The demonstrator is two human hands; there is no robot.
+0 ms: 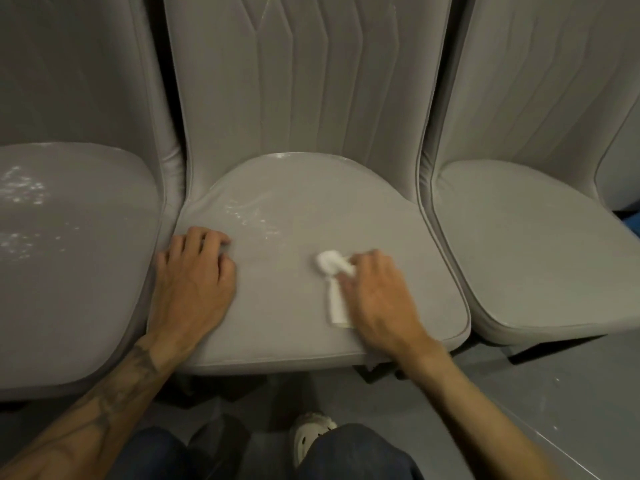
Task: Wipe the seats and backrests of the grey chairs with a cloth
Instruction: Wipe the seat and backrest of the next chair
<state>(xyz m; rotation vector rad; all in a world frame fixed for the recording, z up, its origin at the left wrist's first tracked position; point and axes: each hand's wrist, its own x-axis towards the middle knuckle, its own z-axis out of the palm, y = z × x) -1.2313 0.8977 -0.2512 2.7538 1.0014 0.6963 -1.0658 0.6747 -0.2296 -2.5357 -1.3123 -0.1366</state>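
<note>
Three grey padded chairs stand side by side facing me. On the middle chair's seat (294, 216) my right hand (377, 292) holds a small white cloth (334, 282) down against the cushion, fingers curled over it; part of the cloth sticks out to the left of the hand. My left hand (194, 275) rests palm down on the seat's left side, fingers slightly bent, holding nothing. A wet shine marks the seat between and behind the hands. The middle backrest (304, 81) rises behind with vertical stitched ribs.
The left chair's seat (69, 237) shows shiny wet patches. The right chair's seat (530, 244) looks dull. Grey floor (536, 393) lies below the chairs. My knees in dark trousers and a white shoe (311, 434) are at the bottom edge.
</note>
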